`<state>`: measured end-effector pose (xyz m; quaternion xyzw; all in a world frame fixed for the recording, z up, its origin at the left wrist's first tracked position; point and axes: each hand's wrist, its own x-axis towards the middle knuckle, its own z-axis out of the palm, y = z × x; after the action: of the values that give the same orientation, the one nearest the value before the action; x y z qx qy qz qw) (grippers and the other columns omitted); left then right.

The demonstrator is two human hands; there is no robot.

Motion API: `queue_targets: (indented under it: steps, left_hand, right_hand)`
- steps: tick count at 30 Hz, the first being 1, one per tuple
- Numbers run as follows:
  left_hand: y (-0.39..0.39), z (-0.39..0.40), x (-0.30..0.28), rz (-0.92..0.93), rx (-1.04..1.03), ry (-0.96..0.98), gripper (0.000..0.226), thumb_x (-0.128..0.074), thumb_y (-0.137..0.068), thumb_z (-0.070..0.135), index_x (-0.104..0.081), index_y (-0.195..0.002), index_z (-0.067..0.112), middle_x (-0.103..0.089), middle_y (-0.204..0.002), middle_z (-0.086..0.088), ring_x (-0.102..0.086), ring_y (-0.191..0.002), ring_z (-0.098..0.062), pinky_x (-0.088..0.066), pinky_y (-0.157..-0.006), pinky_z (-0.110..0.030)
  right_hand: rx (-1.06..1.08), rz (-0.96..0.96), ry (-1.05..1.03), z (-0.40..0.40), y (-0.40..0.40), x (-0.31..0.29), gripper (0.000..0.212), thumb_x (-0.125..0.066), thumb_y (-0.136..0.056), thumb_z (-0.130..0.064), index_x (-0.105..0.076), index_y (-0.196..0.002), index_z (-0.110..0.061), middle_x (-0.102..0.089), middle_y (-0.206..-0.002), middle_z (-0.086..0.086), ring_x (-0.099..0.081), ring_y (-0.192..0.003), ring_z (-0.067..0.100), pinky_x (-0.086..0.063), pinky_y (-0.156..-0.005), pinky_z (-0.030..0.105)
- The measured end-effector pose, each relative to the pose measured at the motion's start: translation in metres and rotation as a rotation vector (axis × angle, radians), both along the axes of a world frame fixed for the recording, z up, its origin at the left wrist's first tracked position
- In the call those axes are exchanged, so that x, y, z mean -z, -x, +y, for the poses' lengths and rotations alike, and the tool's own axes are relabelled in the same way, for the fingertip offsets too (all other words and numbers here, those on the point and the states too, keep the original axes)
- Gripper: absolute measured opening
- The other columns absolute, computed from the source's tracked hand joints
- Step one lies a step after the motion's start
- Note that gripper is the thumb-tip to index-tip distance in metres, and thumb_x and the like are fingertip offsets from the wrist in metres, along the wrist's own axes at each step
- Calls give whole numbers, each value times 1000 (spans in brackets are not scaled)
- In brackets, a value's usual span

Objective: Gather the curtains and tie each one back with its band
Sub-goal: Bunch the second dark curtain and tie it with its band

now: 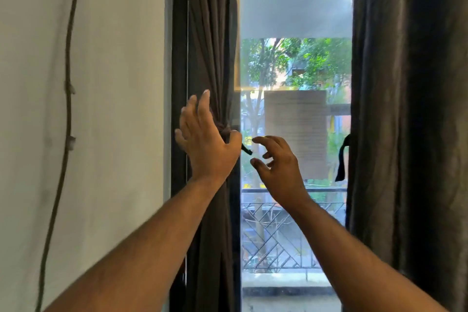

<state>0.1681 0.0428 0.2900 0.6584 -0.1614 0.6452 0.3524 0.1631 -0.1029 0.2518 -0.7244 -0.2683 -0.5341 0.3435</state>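
We see left curtain (210, 45): dark brown matt cloth, soft folds. Right curtain (410, 109): same cloth, faint sheen. Band (342, 159): black fabric. Wall (114, 109): matt paint. Window glass (296, 15): smooth.

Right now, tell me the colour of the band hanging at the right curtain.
Black, or very dark; the band shows in the head view.

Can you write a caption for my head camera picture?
Two open hands, left and right, at the gathered dark brown fabric curtain, its dark band's end sticking out.

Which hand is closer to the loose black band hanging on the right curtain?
The right hand. It hovers in front of the window, left of the hanging band. The left hand is farther off, at the gathered left curtain.
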Motion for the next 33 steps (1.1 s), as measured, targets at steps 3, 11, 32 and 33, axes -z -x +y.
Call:
queue_targets:
  steps: [3,11,32,33]
  left_hand:
    - [13,-36,-8,-29,-342,-253,71,-58,-70,39,-43,-139,28,-37,-151,-7,-27,-143,-36,-16,-107,-67]
    - [23,-173,-62,207,169,-402,53,-64,-79,32,-51,-131,28,-54,-135,2,-51,-123,-22,-44,-101,-40]
    - [16,-332,-232,90,296,63,59,-65,-85,33,-42,-139,24,-64,-118,-5,-65,-100,-29,-53,-82,-38]
    - [16,-330,-238,63,276,62,52,-62,-87,30,-45,-136,24,-65,-113,-5,-65,-97,-28,-53,-79,-36]
  right_hand:
    - [179,24,94,-48,3,-22,27,-73,-81,-5,-70,-107,-11,-59,-112,5,-58,-99,22,-50,-83,34]
    - [648,27,354,-199,40,-94,26,-64,-88,-23,-70,-113,-17,-58,-122,4,-53,-110,29,-44,-95,36]
    - [501,-139,-227,-372,31,-243,73,-69,-81,-49,-36,-142,-27,-42,-138,6,-48,-123,25,-47,-92,38]
    - [458,-129,-263,-372,28,-251,77,-70,-80,-50,-33,-144,-28,-43,-140,6,-48,-124,26,-48,-94,40]
